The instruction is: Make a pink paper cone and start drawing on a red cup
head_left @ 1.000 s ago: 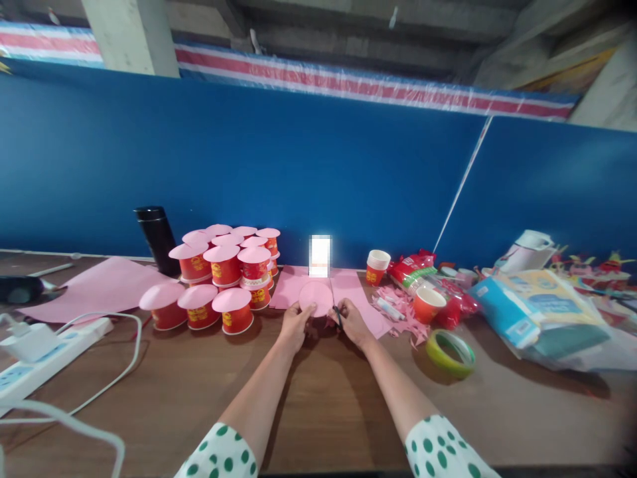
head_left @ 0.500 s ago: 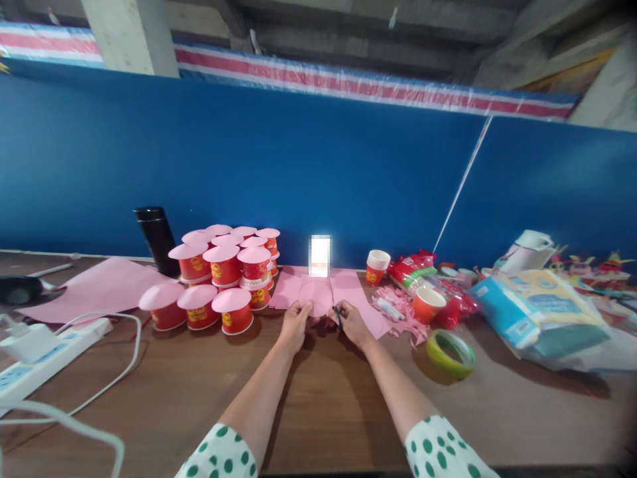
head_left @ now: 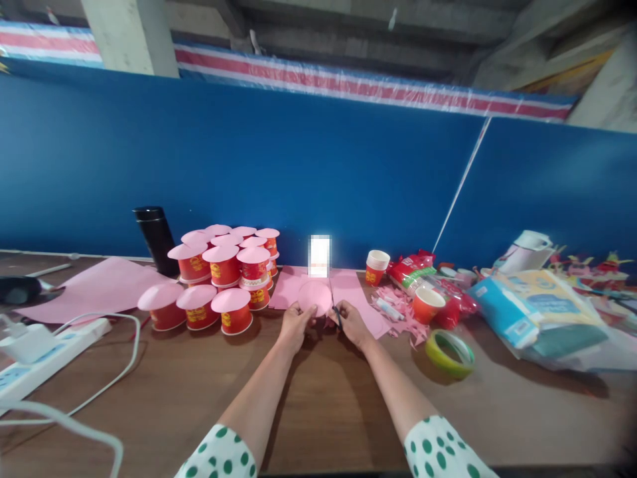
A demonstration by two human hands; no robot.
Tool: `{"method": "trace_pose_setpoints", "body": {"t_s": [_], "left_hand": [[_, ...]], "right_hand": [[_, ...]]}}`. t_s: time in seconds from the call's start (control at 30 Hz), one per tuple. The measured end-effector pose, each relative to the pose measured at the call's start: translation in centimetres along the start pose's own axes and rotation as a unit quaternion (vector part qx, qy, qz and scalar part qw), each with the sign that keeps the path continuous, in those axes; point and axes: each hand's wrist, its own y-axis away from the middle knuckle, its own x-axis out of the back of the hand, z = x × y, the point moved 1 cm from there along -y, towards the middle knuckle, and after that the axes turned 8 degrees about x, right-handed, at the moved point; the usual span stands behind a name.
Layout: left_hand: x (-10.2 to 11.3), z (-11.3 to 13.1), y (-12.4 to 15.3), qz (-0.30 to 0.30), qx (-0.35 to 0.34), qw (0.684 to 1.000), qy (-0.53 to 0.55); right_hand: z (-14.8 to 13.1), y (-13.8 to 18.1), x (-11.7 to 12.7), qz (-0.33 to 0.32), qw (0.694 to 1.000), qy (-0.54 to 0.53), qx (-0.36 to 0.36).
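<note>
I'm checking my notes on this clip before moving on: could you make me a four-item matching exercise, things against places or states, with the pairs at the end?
Things
1. Pink paper disc
2. Scissors
3. Tape roll
4. Black bottle

Places or states
A. Held in the right hand
B. Close to the blue partition, beside the red cups
C. Held in the left hand
D. Yellow-green, lying on the table to the right of both hands

Right pairs: 1-C, 2-A, 3-D, 4-B
</note>
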Motion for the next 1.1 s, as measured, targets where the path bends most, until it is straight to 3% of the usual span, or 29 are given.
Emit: {"method": "trace_pose_setpoints", "body": {"t_s": [0.43, 1.1], "left_hand": [[-0.2, 0.4, 0.5, 0.002, 0.015, 1.0, 0.013], [-0.7, 1.3, 1.0, 0.022, 0.018, 0.998, 0.061]], "right_hand": [[0.4, 0.0, -0.2, 0.002, 0.998, -0.056, -0.006], [-0.4, 0.1, -0.2, -0.008, 0.999, -0.037, -0.016]]}}
